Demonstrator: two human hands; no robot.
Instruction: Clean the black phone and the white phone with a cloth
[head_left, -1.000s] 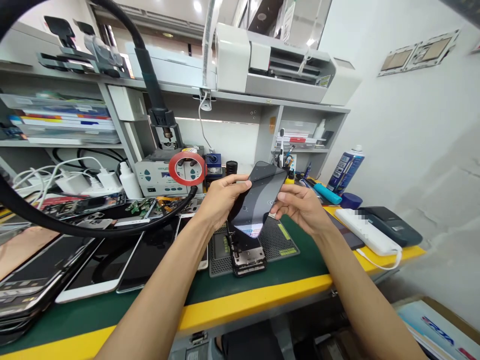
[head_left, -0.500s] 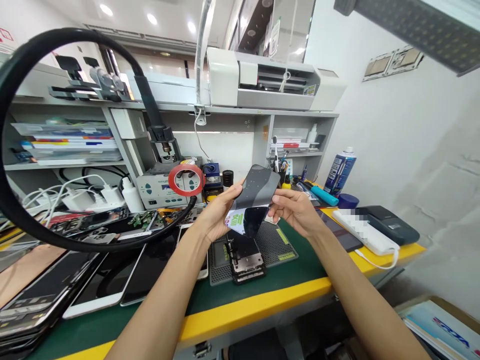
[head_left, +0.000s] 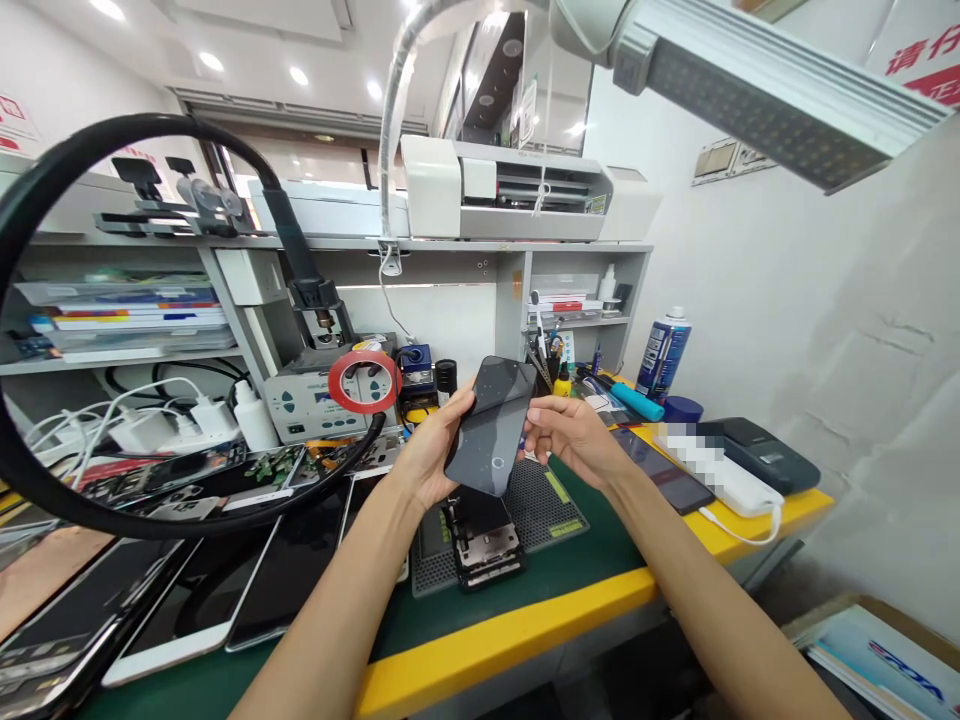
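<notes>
My left hand [head_left: 431, 450] is closed around the left side of a dark phone screen [head_left: 491, 425] with a round home button near its lower end. Small specks dot its surface. On the opposite edge, the bent fingers of my right hand [head_left: 566, 435] pinch the screen; their tips are partly hidden. Beneath it, an opened phone [head_left: 487, 555] with metal parts showing lies on a grey perforated mat [head_left: 551, 515]. The held screen hides the opened phone's upper part.
A black ring-shaped magnifier frame or hose [head_left: 150, 125] arches at left, with red tape [head_left: 365, 382] hanging nearby. Several phones and tablets [head_left: 289, 570] lie below it. At right are a spray can [head_left: 664, 350], a white power bank [head_left: 720, 480] and a tablet [head_left: 664, 470]. A lamp [head_left: 780, 100] hangs overhead.
The white patch with green print and the glossy black area on the screen's lower half no longer show; its front now looks evenly dark grey. The view has tilted upward. Both hands keep hold.
</notes>
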